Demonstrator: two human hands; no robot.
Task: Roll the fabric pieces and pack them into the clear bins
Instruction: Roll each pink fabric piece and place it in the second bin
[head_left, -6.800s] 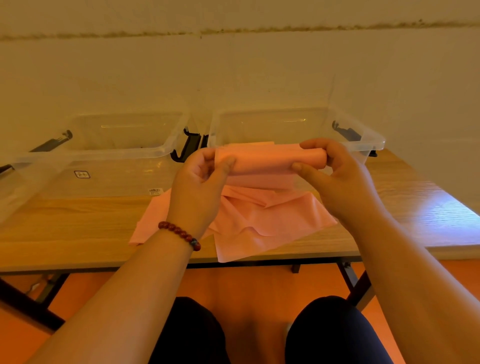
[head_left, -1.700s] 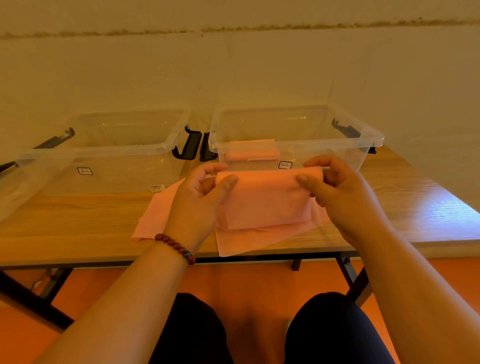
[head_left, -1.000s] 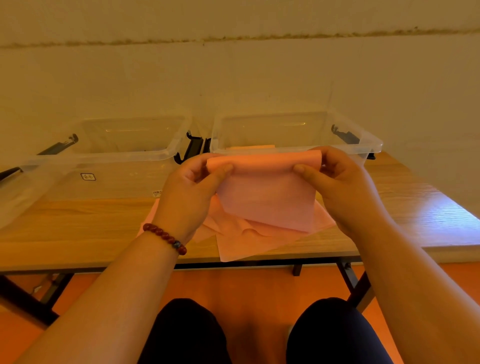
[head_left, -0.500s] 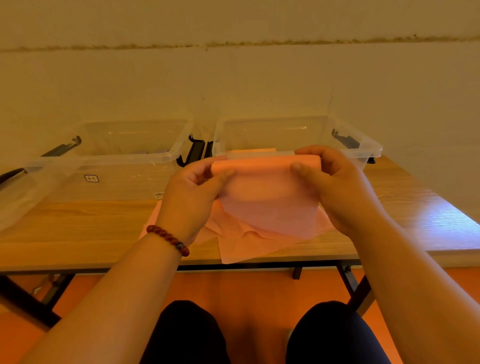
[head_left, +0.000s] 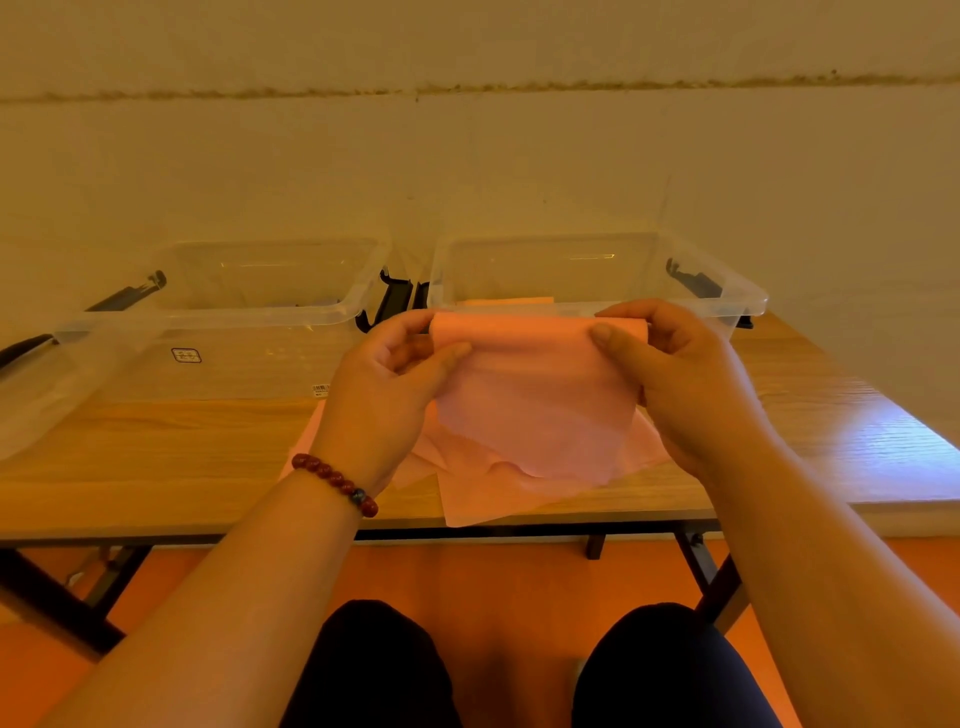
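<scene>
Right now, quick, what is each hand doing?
Left hand: pinches the left end of the fabric at its rolled top edge.
Right hand: pinches the right end of the same roll.

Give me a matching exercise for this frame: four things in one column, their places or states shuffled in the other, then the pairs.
1. held fabric piece
2. bead bracelet
3. right clear bin
4. loose fabric pieces

A. worn on a wrist
B. lying on the table
C. pinched by the left hand and right hand, top edge rolled
D. has pink fabric inside

Pairs: 1-C, 2-A, 3-D, 4-B.
</scene>
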